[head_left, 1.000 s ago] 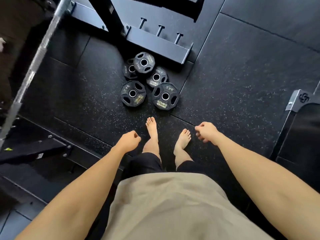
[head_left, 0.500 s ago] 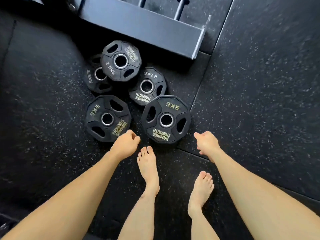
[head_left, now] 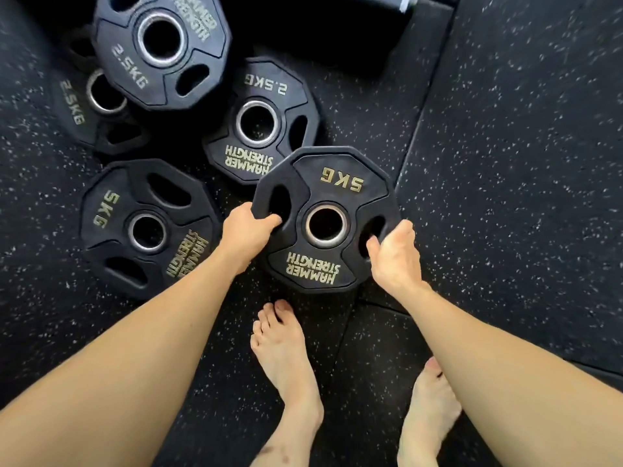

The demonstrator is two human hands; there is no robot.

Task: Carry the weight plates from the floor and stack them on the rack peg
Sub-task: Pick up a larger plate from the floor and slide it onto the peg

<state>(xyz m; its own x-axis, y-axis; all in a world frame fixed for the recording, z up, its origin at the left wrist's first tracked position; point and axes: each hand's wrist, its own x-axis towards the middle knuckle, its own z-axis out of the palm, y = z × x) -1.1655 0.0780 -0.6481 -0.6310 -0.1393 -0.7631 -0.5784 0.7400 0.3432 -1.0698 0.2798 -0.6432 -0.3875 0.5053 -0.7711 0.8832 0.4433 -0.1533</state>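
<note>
Five black weight plates lie clustered on the dark speckled rubber floor [head_left: 505, 163], and both hands are on the nearest one. That near 5 kg plate [head_left: 323, 183] sits just ahead of the person's bare feet, its edge overlapping the 2.5 kg plate [head_left: 266, 92] beyond it. The left hand [head_left: 247, 230] grips the plate's left rim, thumb hooked into the left grip slot and fingers curled around the outer edge. The right hand [head_left: 394, 257] holds the right rim, thumb tip reaching into the right grip slot and fingers wrapped round the outside edge, mostly hidden behind the plate. A second 5 kg plate [head_left: 148, 197] lies flat to the left, just beside the left forearm. Farther away, a raised 2.5 kg plate [head_left: 188, 59] rests partly on top of another 2.5 kg plate [head_left: 72, 106] that is half covered and blurred. A corner of the dark rack base [head_left: 401, 0] shows at the top edge. The left foot [head_left: 283, 348] points at the gripped plate; the right foot [head_left: 428, 409] is set back.
</note>
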